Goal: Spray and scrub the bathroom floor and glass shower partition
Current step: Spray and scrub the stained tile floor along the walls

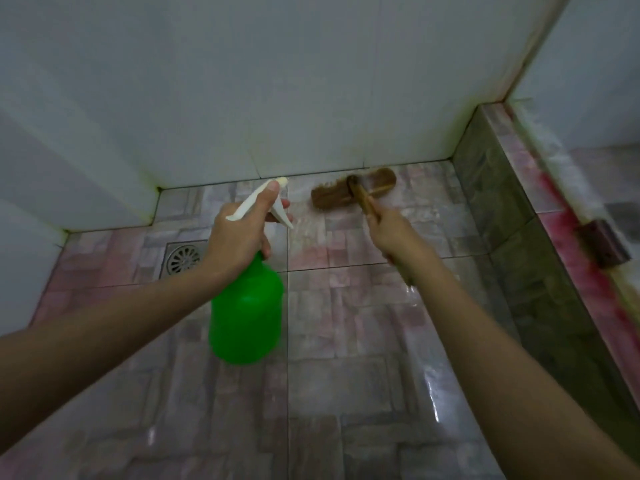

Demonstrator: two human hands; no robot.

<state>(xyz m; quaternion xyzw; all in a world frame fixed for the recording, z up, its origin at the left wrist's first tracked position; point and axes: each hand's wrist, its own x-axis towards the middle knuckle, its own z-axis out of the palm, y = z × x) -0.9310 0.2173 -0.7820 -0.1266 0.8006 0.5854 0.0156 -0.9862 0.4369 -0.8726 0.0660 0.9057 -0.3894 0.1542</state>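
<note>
My left hand [239,233] grips the neck of a green spray bottle [246,313] with a white trigger head, a finger on the trigger and the nozzle aimed forward over the floor. My right hand [393,233] holds the wooden handle of a brown scrub brush [332,195]. The brush head lies on the wet pinkish tiled floor [346,341] close to the back wall. The glass shower partition [588,81] rises at the right above a low tiled curb [502,202].
A round metal floor drain [181,258] sits left of the bottle. White tiled walls [242,98] close the back and left. A dark metal hinge bracket [604,244] sits on the curb at the right. The floor near me shines with water.
</note>
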